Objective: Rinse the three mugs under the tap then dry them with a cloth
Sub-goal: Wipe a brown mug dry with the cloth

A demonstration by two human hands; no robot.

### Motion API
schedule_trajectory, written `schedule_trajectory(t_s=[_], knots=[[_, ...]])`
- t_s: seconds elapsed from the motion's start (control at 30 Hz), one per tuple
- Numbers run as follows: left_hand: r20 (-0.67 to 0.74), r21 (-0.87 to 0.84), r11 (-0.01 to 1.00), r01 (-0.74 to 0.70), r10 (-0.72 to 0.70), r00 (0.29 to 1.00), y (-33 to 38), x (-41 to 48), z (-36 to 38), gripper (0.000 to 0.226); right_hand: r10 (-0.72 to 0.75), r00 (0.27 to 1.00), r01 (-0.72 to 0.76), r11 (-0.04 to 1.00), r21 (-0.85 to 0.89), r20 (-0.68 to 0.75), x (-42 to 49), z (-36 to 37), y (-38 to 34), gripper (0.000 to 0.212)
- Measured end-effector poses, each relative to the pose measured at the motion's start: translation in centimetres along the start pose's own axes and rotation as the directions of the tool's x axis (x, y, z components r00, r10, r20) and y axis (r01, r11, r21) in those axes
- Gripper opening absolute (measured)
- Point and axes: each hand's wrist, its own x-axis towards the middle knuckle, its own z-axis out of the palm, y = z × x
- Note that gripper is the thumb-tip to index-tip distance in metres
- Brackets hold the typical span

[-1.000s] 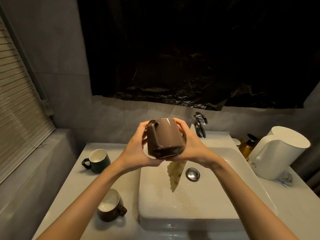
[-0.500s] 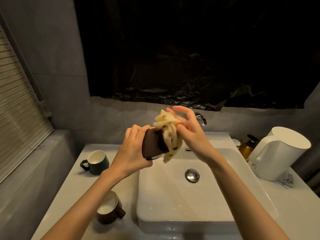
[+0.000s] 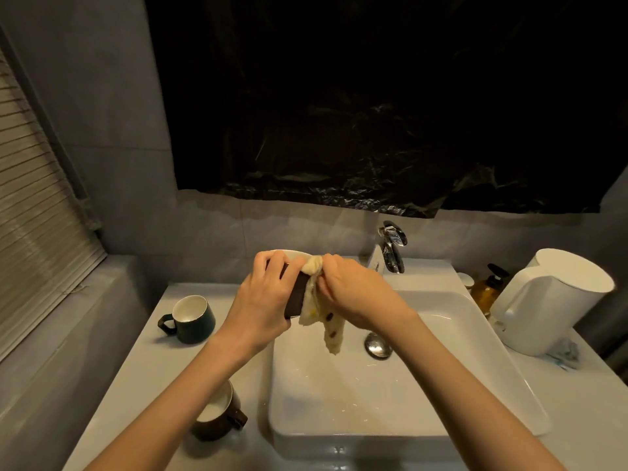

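A: Left hand?
B: Clamped round the held mug, fingers curled over its pale rim, dark brown wall showing just beside the palm. Raised above the back left corner of the sink.

A: And the right hand?
B: Closed on the cloth, pinching a bunched fold against the mouth of the held mug. Close against the left hand's fingertips; touching or not, hard to tell.

A: Rest of the cloth?
B: Hanging down from the grip, cream with dark spots, loose end dangling over the basin, clear of the drain plug.

A: Other two mugs?
B: Both upright on the counter, left of the sink. Green mug farther back, handle pointing left, white inside. Second brown mug nearer, partly hidden behind the left forearm, handle toward the sink, pale inside.

A: Tap?
B: Chrome, standing at the back rim of the sink, just beyond the right hand.

A: Farther out?
B: White kettle at the right end of the counter, amber pump bottle tucked beside it. Black plastic sheet spread across the wall above, slatted blind on the left.
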Motion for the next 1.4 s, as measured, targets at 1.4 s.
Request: schedule_trajectory(t_s=[1.4], knots=[[-0.094, -0.223, 0.946, 0.234, -0.259, 0.961, -0.4, -0.6, -0.5, 0.096, 0.189, 0.972, -0.084, 0.839, 0.538, -0.142, 0.7, 4.4, -1.6, 0.02]])
